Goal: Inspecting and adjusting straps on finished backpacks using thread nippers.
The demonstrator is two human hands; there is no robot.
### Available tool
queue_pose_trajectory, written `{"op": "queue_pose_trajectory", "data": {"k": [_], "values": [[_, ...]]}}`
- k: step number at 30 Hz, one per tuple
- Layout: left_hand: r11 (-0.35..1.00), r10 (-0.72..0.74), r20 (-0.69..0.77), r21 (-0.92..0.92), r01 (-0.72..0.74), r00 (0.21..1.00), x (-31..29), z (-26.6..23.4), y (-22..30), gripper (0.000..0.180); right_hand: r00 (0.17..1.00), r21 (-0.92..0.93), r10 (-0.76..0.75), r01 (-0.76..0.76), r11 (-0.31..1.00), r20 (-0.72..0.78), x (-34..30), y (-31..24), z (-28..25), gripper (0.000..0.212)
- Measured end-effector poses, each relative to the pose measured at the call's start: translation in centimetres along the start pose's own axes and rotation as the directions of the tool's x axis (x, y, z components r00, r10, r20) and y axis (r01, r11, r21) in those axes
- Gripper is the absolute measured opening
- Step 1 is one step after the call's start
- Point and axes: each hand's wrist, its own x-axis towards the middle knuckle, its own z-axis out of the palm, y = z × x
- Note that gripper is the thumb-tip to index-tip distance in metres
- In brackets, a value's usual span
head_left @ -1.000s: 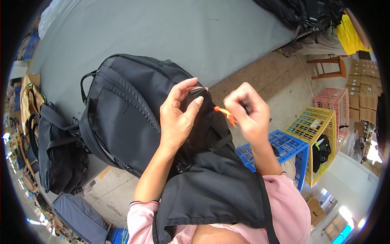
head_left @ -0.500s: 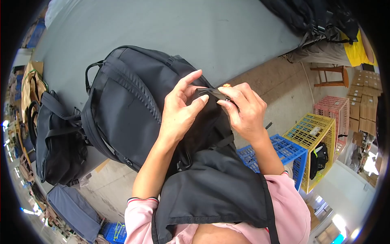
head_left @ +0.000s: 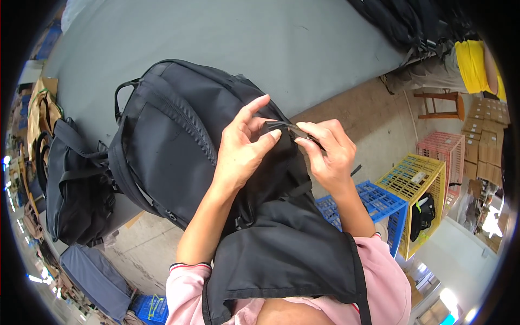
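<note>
A large black backpack lies on the grey table in front of me. Over its right edge, my left hand pinches the end of a black strap between thumb and bent fingers, its index finger pointing up. My right hand is closed, with thumb and fingertips around a narrow dark piece that meets the strap end. The kind of this piece is not clear, as the fingers cover much of it. Below the hands, black cloth covers my front.
A smaller black bag hangs at the grey table's left edge. To the right stand a blue crate, a yellow crate and a red crate. Beyond are a wooden stool, stacked cartons and a person in yellow.
The narrow dark piece in my right hand has tilted, and that hand has shifted slightly downward. My left hand has barely moved. The person in yellow has shifted a little.
</note>
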Motion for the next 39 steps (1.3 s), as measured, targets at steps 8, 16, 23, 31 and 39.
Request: {"op": "queue_pose_trajectory", "data": {"k": [8,16,23,31,39], "values": [[0.811,0.189,0.249,0.506,-0.295,0.950,-2.6,-1.6,1.5,0.053,0.893,0.562,0.449,-0.380,0.734,0.018,-0.8,1.3,0.7,0.020],[0.352,0.750,-0.313,0.935,0.049,0.582,-8.1,-11.3,3.5,0.045,0.967,0.190,0.032,0.018,0.982,-0.253,-0.4,-1.5,-2.7,0.008],[0.451,0.495,-0.619,0.783,0.429,0.610,-13.6,-17.6,2.1,0.079,0.815,0.129,-0.140,0.082,0.988,0.561,2.8,-8.5,4.2,0.057],[0.870,0.453,-0.499,0.427,-0.245,0.739,-17.0,-18.1,4.7,0.086,0.734,0.414,-0.138,-0.209,0.886,0.665,2.8,-9.3,4.1,0.071],[0.886,0.286,-0.649,-0.101,-0.452,0.705,-10.2,-19.6,3.5,0.051,0.607,0.470,-0.482,0.196,0.861,0.631,4.1,-13.1,8.8,0.067]]}}
